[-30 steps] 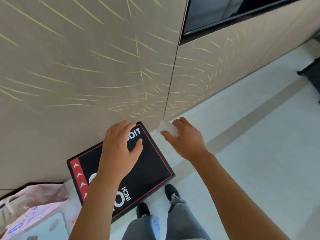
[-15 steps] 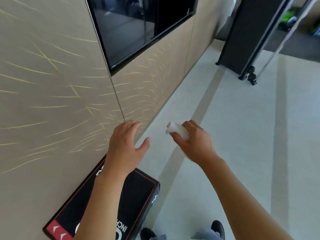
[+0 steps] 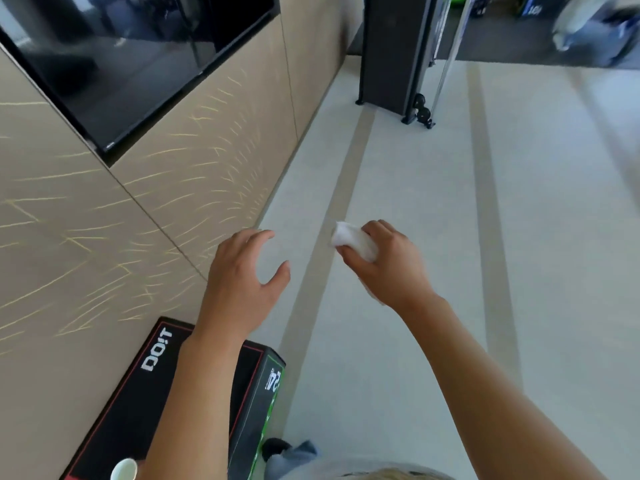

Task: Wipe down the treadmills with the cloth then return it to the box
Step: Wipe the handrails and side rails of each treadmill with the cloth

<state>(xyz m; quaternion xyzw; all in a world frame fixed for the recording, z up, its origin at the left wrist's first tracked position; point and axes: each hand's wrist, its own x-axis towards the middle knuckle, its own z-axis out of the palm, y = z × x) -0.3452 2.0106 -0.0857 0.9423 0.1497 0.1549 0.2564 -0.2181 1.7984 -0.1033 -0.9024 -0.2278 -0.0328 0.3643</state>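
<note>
Crumpled white cloth (image 3: 353, 241) gripped in right hand (image 3: 388, 263) at centre, above pale striped floor (image 3: 450, 220). Left hand (image 3: 239, 275) empty, fingers spread, loosely curved. At 7 o'clock, black red-edged box (image 3: 138, 393) lettered "DO!T" against beige wall (image 3: 104, 237).

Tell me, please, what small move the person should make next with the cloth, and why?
Probably carry on walking along the floor, keeping the white cloth gripped in the right hand. No treadmill is in view yet, only a black weight machine farther along the wall, and the left hand hangs open and free beside the black DO!T box.
</note>
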